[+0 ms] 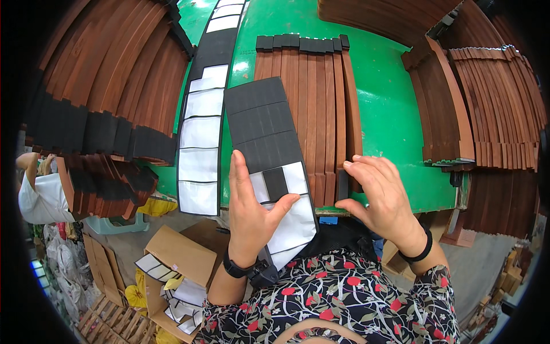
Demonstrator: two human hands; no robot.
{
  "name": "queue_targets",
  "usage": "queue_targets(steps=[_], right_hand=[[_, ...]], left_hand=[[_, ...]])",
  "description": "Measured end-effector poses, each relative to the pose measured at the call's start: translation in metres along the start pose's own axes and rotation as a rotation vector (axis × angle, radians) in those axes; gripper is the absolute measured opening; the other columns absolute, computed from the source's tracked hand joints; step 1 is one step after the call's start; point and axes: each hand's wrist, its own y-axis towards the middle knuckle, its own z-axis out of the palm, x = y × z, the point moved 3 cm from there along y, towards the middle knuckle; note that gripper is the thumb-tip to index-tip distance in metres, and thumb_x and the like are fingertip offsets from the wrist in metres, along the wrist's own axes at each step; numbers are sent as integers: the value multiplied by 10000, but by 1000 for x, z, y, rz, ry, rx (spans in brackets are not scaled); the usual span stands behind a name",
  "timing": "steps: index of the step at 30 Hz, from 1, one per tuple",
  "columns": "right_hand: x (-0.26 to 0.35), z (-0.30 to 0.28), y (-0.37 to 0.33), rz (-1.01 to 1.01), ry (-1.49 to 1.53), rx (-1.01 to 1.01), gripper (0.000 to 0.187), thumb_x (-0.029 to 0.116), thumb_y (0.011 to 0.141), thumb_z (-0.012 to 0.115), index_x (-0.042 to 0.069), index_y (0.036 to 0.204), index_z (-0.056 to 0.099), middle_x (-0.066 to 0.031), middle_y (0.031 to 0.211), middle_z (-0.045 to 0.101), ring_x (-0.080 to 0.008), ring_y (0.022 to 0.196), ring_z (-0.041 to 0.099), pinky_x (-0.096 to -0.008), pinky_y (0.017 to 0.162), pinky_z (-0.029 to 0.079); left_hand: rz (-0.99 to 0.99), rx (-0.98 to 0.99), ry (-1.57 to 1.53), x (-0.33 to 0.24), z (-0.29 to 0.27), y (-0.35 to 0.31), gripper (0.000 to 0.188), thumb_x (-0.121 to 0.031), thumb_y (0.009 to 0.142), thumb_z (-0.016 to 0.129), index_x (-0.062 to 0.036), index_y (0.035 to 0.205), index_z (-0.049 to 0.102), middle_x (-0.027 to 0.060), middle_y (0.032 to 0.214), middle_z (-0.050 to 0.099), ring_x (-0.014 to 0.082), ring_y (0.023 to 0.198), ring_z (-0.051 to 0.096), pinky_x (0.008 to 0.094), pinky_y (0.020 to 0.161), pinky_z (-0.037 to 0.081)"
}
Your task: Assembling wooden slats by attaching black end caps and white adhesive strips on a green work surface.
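My left hand [250, 213] holds a long backing sheet [269, 143] of black foam pads, thumb across its white lower part where most pads are gone. One black pad [275, 183] remains near my thumb. My right hand [381, 198] presses a black pad [342, 184] onto the near end of a brown wooden slat. That slat belongs to a row of slats [309, 114] lying side by side on the green table [389, 114]. The far ends of the slats carry black pads [301, 42].
A used white backing strip [203, 120] lies left of the slats. Stacks of curved brown slats stand at the left [109, 74] and right [492, 103]. A cardboard box [177, 264] with peeled sheets sits on the floor. Another person [37, 189] is at the far left.
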Motion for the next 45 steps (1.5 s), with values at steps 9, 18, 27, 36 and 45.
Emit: queue_targets(steps=[9, 18, 27, 36, 45], right_hand=[[2, -2, 8, 31, -34, 58, 628, 191, 660, 877, 15, 1207, 624, -132, 1163, 661, -353, 1177, 606, -493, 1015, 441], [3, -3, 10, 33, -10, 75, 517, 160, 662, 862, 14, 1113, 656, -126, 1139, 648, -344, 1191, 590, -483, 1006, 434], [2, -5, 10, 11, -57, 86, 536, 210, 656, 866, 36, 1120, 662, -105, 1136, 649, -330, 1215, 582, -498, 1035, 418], [5, -7, 10, 15, -39, 145, 636, 245, 635, 888, 23, 1177, 639, -132, 1233, 611, -355, 1280, 534, -528, 1077, 392], [7, -4, -3, 6, -68, 139, 495, 185, 703, 855, 56, 1147, 679, -121, 1375, 587, -353, 1340, 505, -548, 1103, 373]], left_hand=[[-37, 5, -36, 1, 0, 0, 1151, -263, 740, 895, 70, 1575, 176, 303, 1603, 278, 418, 1474, 327, 447, 1192, 302], [-34, 2, -31, 2, 1, -1, 1150, -256, 740, 893, 68, 1577, 174, 294, 1606, 280, 416, 1474, 327, 448, 1191, 303], [-48, 5, -49, 1, 1, 1, 1144, -275, 748, 888, 71, 1575, 177, 303, 1598, 287, 421, 1462, 342, 450, 1184, 314], [-41, -7, -40, 1, 0, 1, 1143, -280, 744, 891, 68, 1573, 186, 299, 1596, 293, 418, 1465, 340, 460, 1185, 313], [-10, -38, -38, 3, -4, -3, 1148, -295, 745, 897, 62, 1574, 185, 320, 1575, 306, 446, 1449, 351, 475, 1167, 339]])
